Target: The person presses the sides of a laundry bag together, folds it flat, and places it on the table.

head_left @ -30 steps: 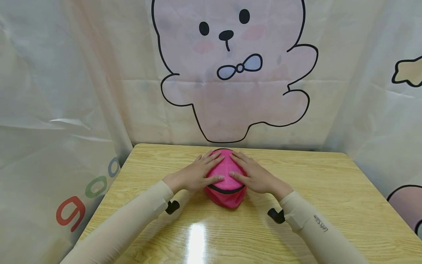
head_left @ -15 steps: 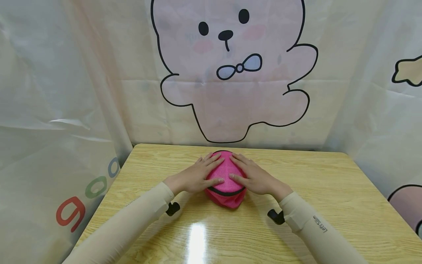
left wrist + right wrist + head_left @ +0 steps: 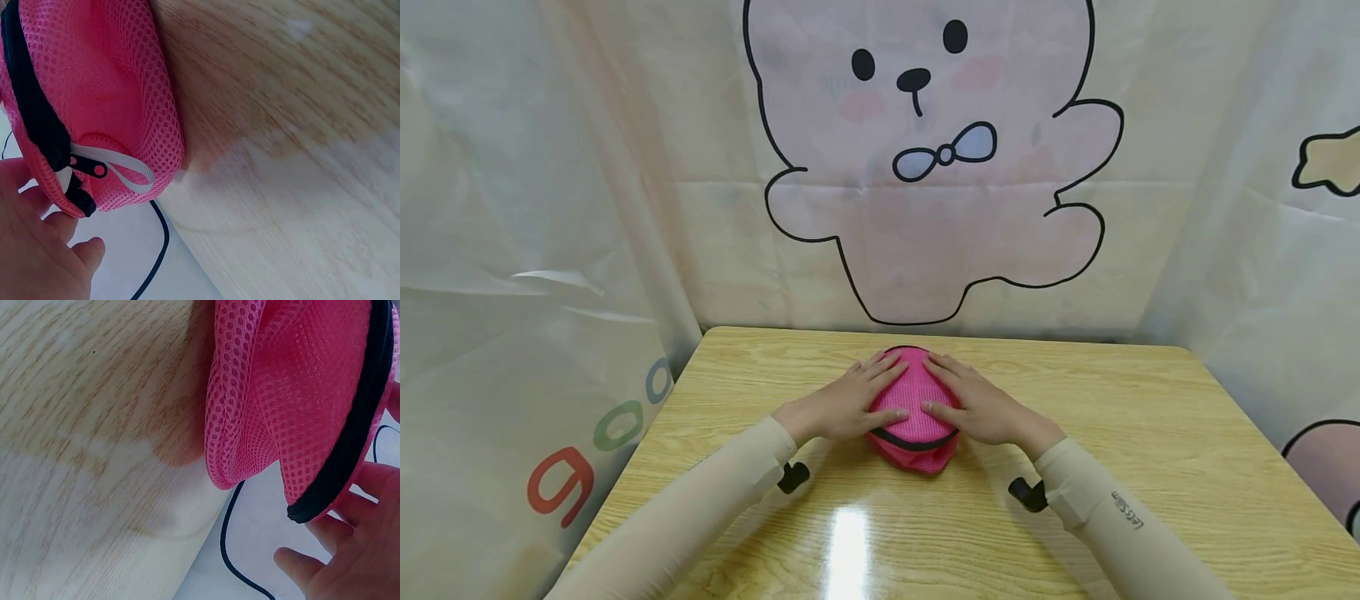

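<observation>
Pink mesh pouch (image 3: 917,393) on tbl (image 3: 1150,400), contents hidden; L grip (image 3: 842,407) & R grip (image 3: 988,408) atop it, both spread apart.

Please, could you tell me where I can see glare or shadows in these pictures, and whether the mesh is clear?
Head view: a white glare streak on the table, faint shadows beside the sleeves; left wrist view: pale sheen across the table's lower right; right wrist view: similar sheen at lower left, and the pink bag's mesh holes are distinguishable.

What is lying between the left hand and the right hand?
In the head view, the pink mesh pouch lies between the left hand and the right hand, both touching it.
</observation>
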